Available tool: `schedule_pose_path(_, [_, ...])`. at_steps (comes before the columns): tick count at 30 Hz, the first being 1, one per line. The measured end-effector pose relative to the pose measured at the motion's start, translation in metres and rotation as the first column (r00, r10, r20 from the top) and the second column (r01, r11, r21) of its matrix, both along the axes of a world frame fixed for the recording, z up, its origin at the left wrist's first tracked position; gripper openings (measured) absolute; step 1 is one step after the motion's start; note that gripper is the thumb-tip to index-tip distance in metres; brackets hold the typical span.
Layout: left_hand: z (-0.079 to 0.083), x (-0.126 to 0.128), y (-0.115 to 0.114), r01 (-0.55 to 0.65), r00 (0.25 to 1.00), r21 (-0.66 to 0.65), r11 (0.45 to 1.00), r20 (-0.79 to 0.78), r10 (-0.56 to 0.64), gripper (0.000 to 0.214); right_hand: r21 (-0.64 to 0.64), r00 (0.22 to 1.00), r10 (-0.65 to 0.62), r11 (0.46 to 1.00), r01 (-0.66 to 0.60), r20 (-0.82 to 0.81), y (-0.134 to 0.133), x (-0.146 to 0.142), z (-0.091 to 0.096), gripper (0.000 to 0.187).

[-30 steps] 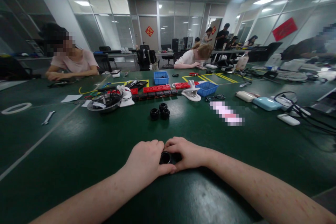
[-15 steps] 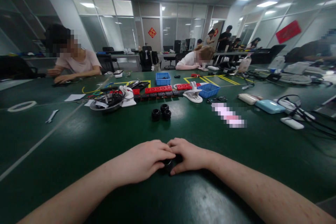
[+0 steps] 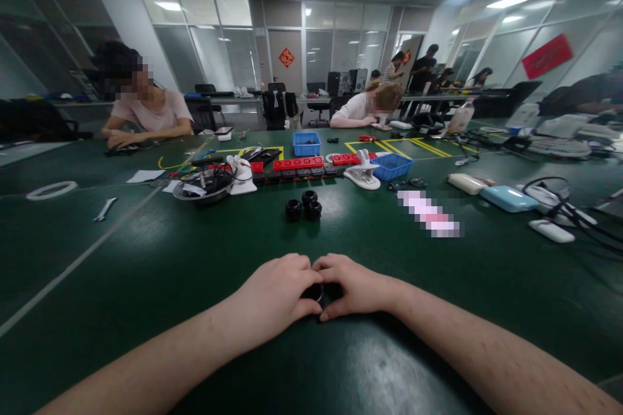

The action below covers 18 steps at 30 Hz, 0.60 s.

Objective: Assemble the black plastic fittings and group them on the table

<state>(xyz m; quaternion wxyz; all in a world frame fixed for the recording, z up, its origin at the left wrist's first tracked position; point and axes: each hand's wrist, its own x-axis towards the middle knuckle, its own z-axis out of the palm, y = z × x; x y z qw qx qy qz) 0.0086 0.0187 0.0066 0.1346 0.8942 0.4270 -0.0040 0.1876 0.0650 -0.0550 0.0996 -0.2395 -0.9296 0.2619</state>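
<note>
My left hand and my right hand meet low over the near middle of the green table. Between them is a black round part with a shiny rim, mostly covered by fingers. Both hands are curled around its sides, thumbs towards me and fingertips almost touching. A dark patch also shows inside my right hand's grip; I cannot tell whether it is a second piece. Farther out, three black round parts of similar look stand in a tight cluster.
Behind the cluster lie red socket strips, a white clip stand and a blue bin. A metal bowl of cables, a wrench and a tape ring are leftward. A light-blue case lies right. Other people sit across the table.
My left hand has shifted slightly right, and its thumb now reaches over the front of the round part. The view has turned a little, moving the background slightly right.
</note>
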Motion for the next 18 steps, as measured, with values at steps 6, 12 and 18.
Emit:
schedule_pose_path(6, [0.001, 0.004, -0.004, -0.037, 0.999, 0.030, 0.999, -0.032, 0.038, 0.030, -0.026, 1.000, -0.017, 1.000, 0.016, -0.009, -0.002, -0.003, -0.004, 0.047])
schedule_pose_path(12, [-0.001, 0.001, -0.004, -0.047, 0.999, 0.058, 0.997, -0.005, 0.047, 0.030, -0.255, 0.988, -0.076, 0.961, 0.109, 0.137, -0.004, 0.014, 0.035, 0.069])
schedule_pose_path(18, [-0.003, -0.001, -0.004, -0.058, 0.998, 0.044, 0.997, 0.027, 0.057, 0.031, -0.516, 0.962, -0.270, 0.818, 0.254, 0.044, -0.073, 0.072, 0.068, 0.041])
